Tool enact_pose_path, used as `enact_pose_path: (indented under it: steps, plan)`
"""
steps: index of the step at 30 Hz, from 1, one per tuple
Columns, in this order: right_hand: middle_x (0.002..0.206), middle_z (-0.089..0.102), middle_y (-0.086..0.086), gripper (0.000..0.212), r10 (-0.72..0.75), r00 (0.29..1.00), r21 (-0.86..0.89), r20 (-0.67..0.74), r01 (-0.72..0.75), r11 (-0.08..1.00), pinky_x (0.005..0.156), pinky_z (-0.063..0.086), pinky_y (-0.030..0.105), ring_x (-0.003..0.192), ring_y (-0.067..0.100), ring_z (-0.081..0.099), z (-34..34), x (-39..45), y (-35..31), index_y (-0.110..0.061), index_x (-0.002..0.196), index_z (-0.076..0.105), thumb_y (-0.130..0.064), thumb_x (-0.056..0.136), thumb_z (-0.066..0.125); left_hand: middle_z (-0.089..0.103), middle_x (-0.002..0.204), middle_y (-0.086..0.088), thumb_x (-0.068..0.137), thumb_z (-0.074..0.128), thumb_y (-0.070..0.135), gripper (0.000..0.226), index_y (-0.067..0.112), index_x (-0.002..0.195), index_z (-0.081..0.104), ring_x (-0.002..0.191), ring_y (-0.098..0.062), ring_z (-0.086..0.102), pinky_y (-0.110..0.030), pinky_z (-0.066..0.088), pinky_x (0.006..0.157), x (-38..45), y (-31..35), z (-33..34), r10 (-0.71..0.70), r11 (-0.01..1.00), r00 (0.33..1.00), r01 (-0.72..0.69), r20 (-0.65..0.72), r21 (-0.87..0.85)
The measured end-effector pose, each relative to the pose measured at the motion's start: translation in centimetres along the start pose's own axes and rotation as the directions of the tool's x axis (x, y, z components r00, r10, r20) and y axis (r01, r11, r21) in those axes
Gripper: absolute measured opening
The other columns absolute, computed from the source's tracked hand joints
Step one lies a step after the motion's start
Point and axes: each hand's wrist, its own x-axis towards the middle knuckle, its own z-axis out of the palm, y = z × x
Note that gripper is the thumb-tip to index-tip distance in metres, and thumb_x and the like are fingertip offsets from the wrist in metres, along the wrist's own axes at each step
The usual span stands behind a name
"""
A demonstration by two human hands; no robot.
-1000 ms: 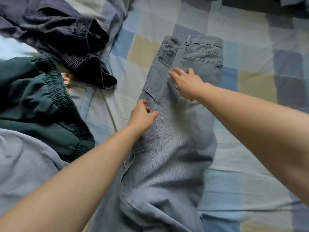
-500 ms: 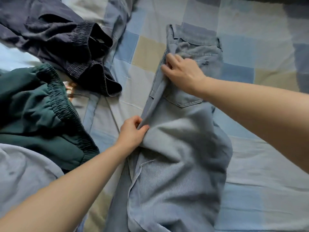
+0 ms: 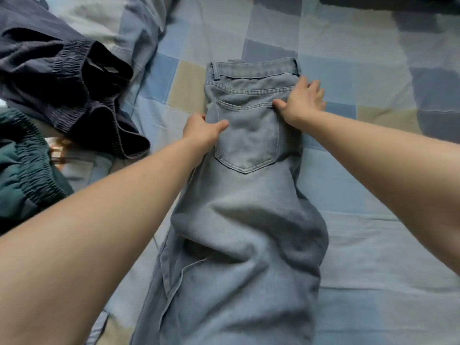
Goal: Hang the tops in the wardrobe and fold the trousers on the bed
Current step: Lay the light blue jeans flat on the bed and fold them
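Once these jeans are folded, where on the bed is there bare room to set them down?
Bare checked bedsheet lies right of the jeans, below the right hand, and beyond the waistband. The left is crowded: dark navy trousers and a green garment sit close beside the left hand.

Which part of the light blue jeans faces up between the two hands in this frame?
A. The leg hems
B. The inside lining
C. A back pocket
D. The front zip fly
C: a stitched back pocket of the light blue jeans lies face up between the left hand and the right hand, just below the waistband; no zip, hem or lining shows there.
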Motion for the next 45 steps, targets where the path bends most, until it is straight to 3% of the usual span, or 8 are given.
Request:
enact_pose_path:
  steps: [6,9,17,23,27,32,39,45]
  plan:
    - [0.101,0.059,0.009,0.024,0.103,0.956,0.595,0.276,-0.254,0.763,0.068,0.046,0.028,0.092,0.022,0.053,0.7,1.2,3.1,-0.011,0.106,0.056,-0.031,0.092,0.058,0.069,0.106,-0.001,0.086,0.057,-0.006,0.042,0.021,0.118,0.059,0.1,-0.02,0.065,-0.032,0.053,0.088,1.6,0.3,-0.7,0.149,0.987,0.984,-0.141,0.097,-0.083]
    - [0.103,0.062,0.008,0.024,0.189,0.909,0.744,0.372,-0.414,0.525,0.084,0.05,0.035,0.096,0.023,0.059,1.4,1.2,5.2,-0.01,0.109,0.058,-0.027,0.096,0.048,0.069,0.105,-0.002,0.086,0.053,-0.009,0.049,0.028,0.119,0.056,0.097,-0.019,0.066,-0.033,0.055,0.085,2.8,1.4,0.0,0.217,0.97,0.971,-0.203,0.098,-0.133]
    - [0.09,0.064,0.007,0.025,0.106,0.853,0.814,0.51,-0.519,0.26,0.078,0.055,0.04,0.072,0.02,0.063,2.3,0.9,6.5,-0.007,0.096,0.056,0.003,0.096,0.033,0.066,0.102,-0.001,0.08,0.072,0.04,0.043,0.017,0.116,0.065,0.087,-0.017,0.063,-0.03,0.052,0.087,4.6,3.3,1.2,-0.184,0.981,0.97,0.191,0.162,-0.034]
    - [0.1,0.062,0.008,0.033,0.049,0.963,0.877,0.265,-0.262,0.403,0.076,0.051,0.031,0.086,0.018,0.056,4.0,-0.4,6.4,-0.003,0.121,0.055,0.003,0.094,0.038,0.064,0.087,0.003,0.08,0.058,0.003,0.024,0.018,0.097,0.066,0.077,-0.003,0.055,-0.013,0.045,0.067,4.5,6.6,1.2,0.473,0.876,0.878,-0.477,0.065,0.075]
    - [0.087,0.057,0.006,0.014,0.102,0.958,0.871,0.269,-0.287,0.397,0.069,0.047,0.03,0.081,0.017,0.052,4.1,-0.6,6.2,-0.006,0.105,0.056,-0.009,0.096,0.045,0.062,0.126,-0.007,0.092,0.059,0.016,0.04,0.011,0.131,0.052,0.114,-0.019,0.057,-0.028,0.044,0.102,5.3,2.8,1.4,0.257,0.925,0.963,-0.269,0.077,0.268]
    - [0.1,0.059,0.01,0.029,0.081,0.905,0.901,0.417,-0.4,-0.166,0.07,0.048,0.024,0.09,0.02,0.063,2.9,-2.9,9.2,-0.005,0.118,0.049,-0.027,0.104,0.038,0.061,0.126,-0.005,0.078,0.077,0.034,0.064,0.011,0.132,0.05,0.111,-0.016,0.06,-0.031,0.047,0.101,3.5,-0.7,0.7,0.187,0.981,0.974,-0.177,-0.125,0.082]
    - [0.075,0.064,0.001,0.03,-0.059,0.915,0.674,0.398,-0.248,0.696,0.06,0.044,0.024,0.063,0.008,0.054,2.9,-15.5,14.2,-0.01,0.082,0.068,-0.033,0.095,0.054,0.063,0.1,0.004,0.072,0.083,0.042,0.057,0.015,0.116,0.06,0.089,-0.009,0.06,-0.02,0.046,0.077,0.0,-3.1,-1.6,0.129,0.989,0.983,-0.118,-0.128,0.09]
    - [0.074,0.065,-0.001,0.031,-0.135,0.922,0.57,0.364,-0.105,0.815,0.074,0.043,0.032,0.078,0.016,0.056,2.7,-15.4,10.5,-0.008,0.082,0.067,-0.037,0.09,0.061,0.068,0.09,0.0,0.089,0.069,0.029,0.015,0.019,0.099,0.065,0.076,-0.01,0.061,-0.019,0.048,0.064,-1.0,-3.4,-1.5,0.121,0.96,0.993,-0.119,0.007,0.251]
